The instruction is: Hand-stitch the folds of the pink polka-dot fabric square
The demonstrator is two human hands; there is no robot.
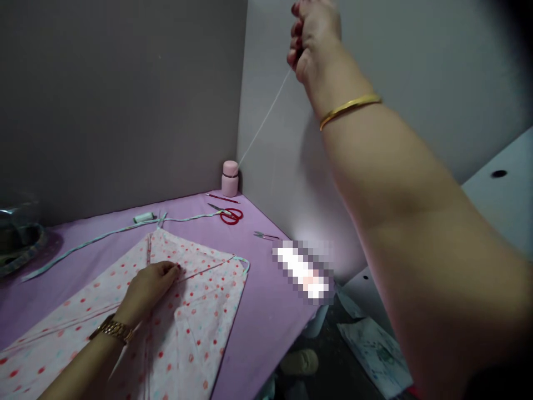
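Note:
My right hand [311, 39] is raised high near the top of the view, fingers closed in a pinch on a white thread [266, 116]. The thread runs taut down and left toward the dotted pink fabric [187, 311]. That fabric lies flat on the purple table [266, 311]. My left hand [152, 286] rests on the fabric, fingers curled and pressing down near a seam. A gold watch sits on the left wrist and a gold bangle on the right.
Red-handled scissors [228, 214] lie behind the fabric, with a small thread snipper [266, 236] to their right. A pink bottle [230, 179] stands in the corner of the grey walls. A light blue strip of binding [95, 239] trails across the table. Papers lie on the floor at the right.

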